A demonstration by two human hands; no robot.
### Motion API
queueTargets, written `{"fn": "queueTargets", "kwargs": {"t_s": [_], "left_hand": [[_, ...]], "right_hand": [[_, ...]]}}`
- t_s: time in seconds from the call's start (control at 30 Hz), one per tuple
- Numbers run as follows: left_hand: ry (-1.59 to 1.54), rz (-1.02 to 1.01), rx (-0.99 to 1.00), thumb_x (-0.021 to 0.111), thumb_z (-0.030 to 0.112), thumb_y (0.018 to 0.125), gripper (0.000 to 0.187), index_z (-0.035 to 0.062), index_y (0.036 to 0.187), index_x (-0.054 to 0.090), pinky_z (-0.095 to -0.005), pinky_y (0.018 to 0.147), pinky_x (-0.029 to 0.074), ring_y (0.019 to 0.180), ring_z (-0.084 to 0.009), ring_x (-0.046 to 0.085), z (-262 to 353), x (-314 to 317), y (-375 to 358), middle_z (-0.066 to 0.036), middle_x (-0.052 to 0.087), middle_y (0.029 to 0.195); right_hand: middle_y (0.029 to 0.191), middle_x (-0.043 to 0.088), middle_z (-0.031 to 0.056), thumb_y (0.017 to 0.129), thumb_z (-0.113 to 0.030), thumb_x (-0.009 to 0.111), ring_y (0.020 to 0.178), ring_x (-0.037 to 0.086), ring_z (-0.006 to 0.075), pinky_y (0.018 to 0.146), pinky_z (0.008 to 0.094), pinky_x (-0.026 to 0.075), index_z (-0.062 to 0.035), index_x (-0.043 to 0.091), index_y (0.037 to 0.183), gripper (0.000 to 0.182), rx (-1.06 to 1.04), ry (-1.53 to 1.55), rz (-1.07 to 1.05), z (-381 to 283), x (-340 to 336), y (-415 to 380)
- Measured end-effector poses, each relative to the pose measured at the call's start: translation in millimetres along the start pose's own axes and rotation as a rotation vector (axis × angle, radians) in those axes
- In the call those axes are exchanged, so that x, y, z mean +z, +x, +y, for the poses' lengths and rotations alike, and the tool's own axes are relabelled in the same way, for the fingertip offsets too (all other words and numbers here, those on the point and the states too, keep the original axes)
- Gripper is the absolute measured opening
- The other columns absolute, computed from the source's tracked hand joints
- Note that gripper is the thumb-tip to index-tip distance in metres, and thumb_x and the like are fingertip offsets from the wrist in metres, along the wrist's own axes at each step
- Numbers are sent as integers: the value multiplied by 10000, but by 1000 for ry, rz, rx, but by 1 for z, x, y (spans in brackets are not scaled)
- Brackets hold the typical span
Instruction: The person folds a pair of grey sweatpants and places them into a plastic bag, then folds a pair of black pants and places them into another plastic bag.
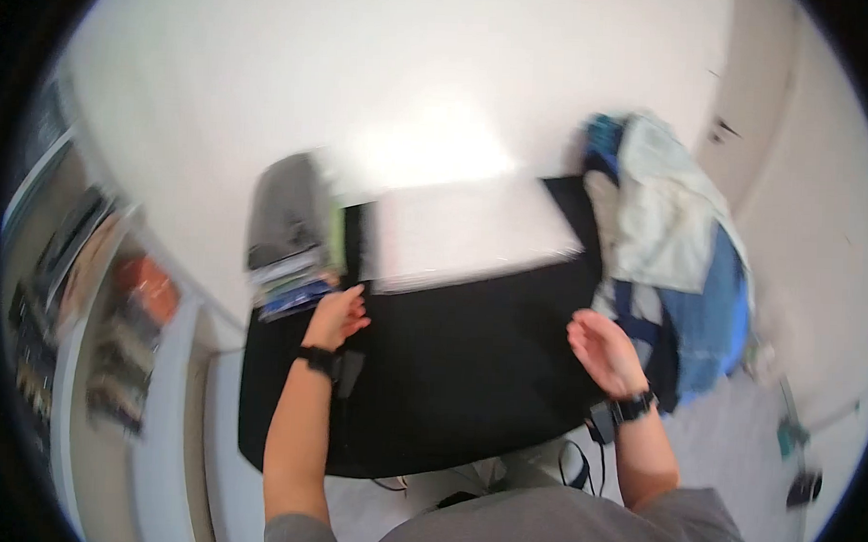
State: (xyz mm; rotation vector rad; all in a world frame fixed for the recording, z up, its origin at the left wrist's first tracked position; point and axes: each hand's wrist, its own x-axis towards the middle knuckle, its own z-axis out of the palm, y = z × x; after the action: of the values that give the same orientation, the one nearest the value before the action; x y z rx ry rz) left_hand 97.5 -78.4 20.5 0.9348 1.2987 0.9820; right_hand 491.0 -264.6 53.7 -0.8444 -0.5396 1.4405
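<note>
My left hand [339, 316] is at the front edge of a stack of folded garments in clear plastic bags [292, 218], its fingers loosely bent and apart with nothing in them. A dark grey piece tops that stack. Over the right side of the black table [449, 377], my right hand [605, 352] is open, palm turned inward and fingers stretched out. Beside it hangs a heap of loose clothes [665, 212] in white, denim blue and navy. Clear plastic bags [473, 234] lie flat in a pile at the back of the table, beyond both hands.
A shelf unit [77, 354] on the left holds more bagged clothes, with an orange packet [148, 288] among them. A white wall [412, 79] stands behind the table, and a door [755, 101] is at the right. Cables [580, 462] hang near my right forearm.
</note>
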Motion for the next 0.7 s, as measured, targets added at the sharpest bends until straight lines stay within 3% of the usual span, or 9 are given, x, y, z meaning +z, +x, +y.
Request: {"fn": "queueTargets", "kwargs": {"t_s": [0.1, 0.23, 0.3, 0.37, 0.43, 0.53, 0.57, 0.67, 0.7], "left_hand": [[83, -195, -100, 599, 287, 858, 262, 39, 788, 550, -200, 363, 418, 500, -171, 610, -32, 9, 12, -52, 563, 632], [268, -132, -41, 539, 208, 889, 207, 19, 804, 535, -192, 367, 437, 495, -177, 615, -31, 21, -1, -71, 571, 624], [235, -126, -50, 528, 190, 894, 192, 13, 820, 534, -185, 364, 434, 497, -169, 616, -32, 20, 0, -71, 572, 623], [249, -120, -45, 524, 186, 897, 189, 13, 822, 533, -182, 365, 434, 500, -167, 617, -32, 22, -2, -70, 571, 623], [258, -104, -36, 520, 181, 900, 185, 13, 824, 532, -178, 367, 433, 503, -164, 617, -32, 22, -2, -70, 570, 622], [246, -116, -3, 519, 183, 902, 185, 15, 824, 529, -176, 360, 423, 506, -162, 618, -34, 20, -2, -70, 571, 622], [251, -119, -5, 518, 182, 902, 185, 13, 828, 530, -174, 360, 419, 506, -160, 619, -34, 20, -2, -70, 573, 624], [246, -131, 12, 516, 181, 903, 184, 10, 836, 532, -172, 362, 413, 508, -158, 620, -34, 20, -4, -71, 576, 630], [239, -151, 28, 515, 180, 903, 184, 9, 840, 533, -171, 366, 412, 509, -158, 620, -34, 19, -5, -72, 578, 634]], "right_hand": [[914, 650, 89, 929, -164, 519, 786, 631, 152, 717, 240, 519, -17, 581, 1015, 181, -134, 96, 4, -33, -18, 9], [925, 633, 122, 896, -124, 557, 825, 627, 198, 696, 255, 524, -2, 533, 1022, 177, -369, 164, 192, -82, -37, 22], [1011, 600, 113, 861, -98, 571, 929, 600, 229, 749, 306, 488, -9, 508, 1087, 251, -621, -61, 260, -108, -62, 39], [1170, 524, 153, 768, -122, 638, 1137, 481, 282, 905, 369, 422, 27, 475, 1170, 459, -936, -479, 785, -134, -88, 63], [1147, 551, 170, 728, -137, 676, 1059, 532, 289, 900, 365, 429, 45, 468, 1186, 535, -840, -783, 1235, -161, -99, 74], [1012, 618, 189, 699, -141, 701, 897, 603, 282, 791, 356, 472, 74, 544, 1091, 474, -616, -742, 1190, -188, -117, 91], [851, 655, 176, 692, -136, 712, 725, 627, 272, 668, 358, 488, 83, 617, 937, 341, -664, -757, 1046, -191, -121, 85], [787, 658, 145, 700, -131, 713, 681, 621, 241, 617, 350, 479, 80, 641, 843, 265, -591, -709, 906, -213, -139, 93], [776, 658, 130, 723, -143, 702, 653, 611, 228, 606, 355, 477, 74, 645, 858, 261, -670, -715, 874, -218, -136, 93]]}}
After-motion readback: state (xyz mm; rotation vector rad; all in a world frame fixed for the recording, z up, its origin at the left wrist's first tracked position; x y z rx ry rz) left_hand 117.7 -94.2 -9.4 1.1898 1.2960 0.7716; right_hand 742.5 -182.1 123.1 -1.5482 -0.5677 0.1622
